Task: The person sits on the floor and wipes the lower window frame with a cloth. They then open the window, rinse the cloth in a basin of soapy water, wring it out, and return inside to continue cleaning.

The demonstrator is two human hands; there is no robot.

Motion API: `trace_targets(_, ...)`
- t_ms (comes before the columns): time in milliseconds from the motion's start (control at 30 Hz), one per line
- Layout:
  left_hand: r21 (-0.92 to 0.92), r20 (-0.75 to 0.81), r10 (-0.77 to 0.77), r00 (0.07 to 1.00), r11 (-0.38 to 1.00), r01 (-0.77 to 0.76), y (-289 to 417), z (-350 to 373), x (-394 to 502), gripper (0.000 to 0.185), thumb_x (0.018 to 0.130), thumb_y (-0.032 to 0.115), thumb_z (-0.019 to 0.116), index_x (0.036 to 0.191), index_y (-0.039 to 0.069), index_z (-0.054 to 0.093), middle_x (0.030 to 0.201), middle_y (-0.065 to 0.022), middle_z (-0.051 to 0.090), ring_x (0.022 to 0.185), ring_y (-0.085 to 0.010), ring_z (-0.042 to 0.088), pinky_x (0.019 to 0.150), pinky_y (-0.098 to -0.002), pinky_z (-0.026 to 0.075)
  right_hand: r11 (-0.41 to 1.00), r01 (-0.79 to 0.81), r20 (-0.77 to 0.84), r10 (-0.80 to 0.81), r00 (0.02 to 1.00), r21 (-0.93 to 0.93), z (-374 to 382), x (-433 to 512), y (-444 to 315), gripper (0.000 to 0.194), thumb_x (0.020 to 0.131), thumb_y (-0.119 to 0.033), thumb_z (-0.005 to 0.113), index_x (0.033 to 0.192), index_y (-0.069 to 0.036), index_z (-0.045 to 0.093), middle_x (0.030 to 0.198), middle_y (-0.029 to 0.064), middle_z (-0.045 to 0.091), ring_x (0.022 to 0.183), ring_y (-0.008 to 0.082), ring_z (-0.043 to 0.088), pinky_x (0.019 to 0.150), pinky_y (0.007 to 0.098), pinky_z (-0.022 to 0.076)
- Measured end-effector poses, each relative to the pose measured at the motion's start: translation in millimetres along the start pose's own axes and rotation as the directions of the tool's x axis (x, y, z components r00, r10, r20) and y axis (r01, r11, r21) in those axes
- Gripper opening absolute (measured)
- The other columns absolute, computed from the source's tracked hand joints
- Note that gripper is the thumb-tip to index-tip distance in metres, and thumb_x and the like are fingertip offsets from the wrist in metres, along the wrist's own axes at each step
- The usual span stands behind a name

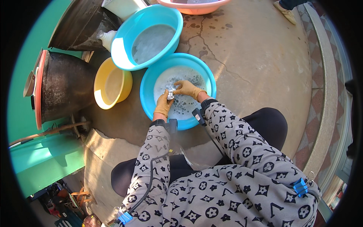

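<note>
Both my hands wear tan gloves and work above a round blue plastic basin [146, 98] on the floor. Sudsy water [166, 73] with large bubbles fills its bottom. My left hand [163, 104] is closed around a small crumpled white bundle [170, 96], perhaps wet cloth. From the right, my right hand [187, 89] reaches the bundle with curved fingers. Its thumb touches the bundle's edge; whether it grips I cannot tell. The hands partly hide the bundle. A black strap with a small device [199, 116] sits at each wrist.
A larger blue basin [177, 31] of cloudy water leans over this one's far rim. A yellow basin [127, 85] stands left, beside a dark vat [66, 85]. A pink basin [195, 10] lies beyond. At far right is a person's shoe [286, 12] near a raised curb [326, 93].
</note>
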State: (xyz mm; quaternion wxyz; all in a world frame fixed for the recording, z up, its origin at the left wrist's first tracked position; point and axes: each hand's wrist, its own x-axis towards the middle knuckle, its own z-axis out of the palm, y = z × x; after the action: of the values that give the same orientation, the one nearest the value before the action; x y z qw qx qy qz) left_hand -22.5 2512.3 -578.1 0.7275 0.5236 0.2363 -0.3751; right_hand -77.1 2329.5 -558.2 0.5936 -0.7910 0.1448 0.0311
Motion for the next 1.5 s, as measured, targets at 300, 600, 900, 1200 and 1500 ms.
trace_targets(300,0.333,-0.3,0.107,0.948,0.943,-0.002,2,4,-10,0.051,0.084,0.005,0.065,0.13,0.003,0.045,0.126,-0.0167,0.049,0.107,-0.0284,0.056,0.075,-0.036,0.057,0.818,-0.509,-0.542,0.309,0.781,-0.267,-8,-5,12,0.025,0.081,-0.021,0.058,0.087,-0.002,0.072,0.088,0.0206,0.069,0.083,0.0317,0.068,0.073,0.0421,0.0522)
trace_targets(600,0.56,-0.253,0.115,0.961,0.827,0.048,-5,3,-10,0.062,0.085,0.016,0.065,0.14,0.007,0.038,0.142,-0.0135,0.04,0.126,-0.0318,0.043,0.086,-0.0473,0.051,0.719,-0.326,-0.412,0.06,0.909,-0.614,8,-17,17,0.028,0.076,-0.025,0.064,0.098,-0.009,0.072,0.093,0.0177,0.069,0.088,0.0355,0.066,0.078,0.0426,0.0518)
trace_targets(900,0.517,-0.372,0.143,0.917,0.852,0.076,-17,-3,-2,0.021,0.085,0.0,0.055,0.103,0.004,0.064,0.099,-0.012,0.064,0.081,-0.0223,0.064,0.058,-0.0332,0.055,0.856,-0.395,-0.257,0.321,0.912,-0.333,4,-11,12,0.027,0.079,-0.029,0.064,0.094,-0.008,0.071,0.093,0.0166,0.069,0.088,0.0345,0.066,0.078,0.0444,0.0512)
trace_targets(1200,0.12,-0.169,-0.058,0.984,0.99,0.079,-21,0,17,0.04,0.095,0.036,0.045,0.124,0.008,0.05,0.117,-0.0154,0.059,0.11,-0.0313,0.056,0.088,-0.0519,0.049,0.97,-0.24,-0.12,0.235,0.965,-0.031,31,-8,-24,0.049,0.078,-0.046,0.061,0.096,-0.002,0.071,0.091,0.0217,0.069,0.09,0.0366,0.066,0.082,0.0425,0.0501)
trace_targets(1500,0.232,0.29,0.188,0.938,0.937,-0.259,0,-6,43,0.044,0.098,0.039,0.037,0.125,0.007,0.05,0.118,-0.0139,0.06,0.108,-0.0259,0.058,0.091,-0.039,0.049,0.935,-0.133,-0.252,0.049,0.967,-0.328,39,3,-60,0.05,0.083,-0.05,0.054,0.104,-0.006,0.068,0.108,0.0212,0.064,0.095,0.0374,0.062,0.083,0.0442,0.0495)
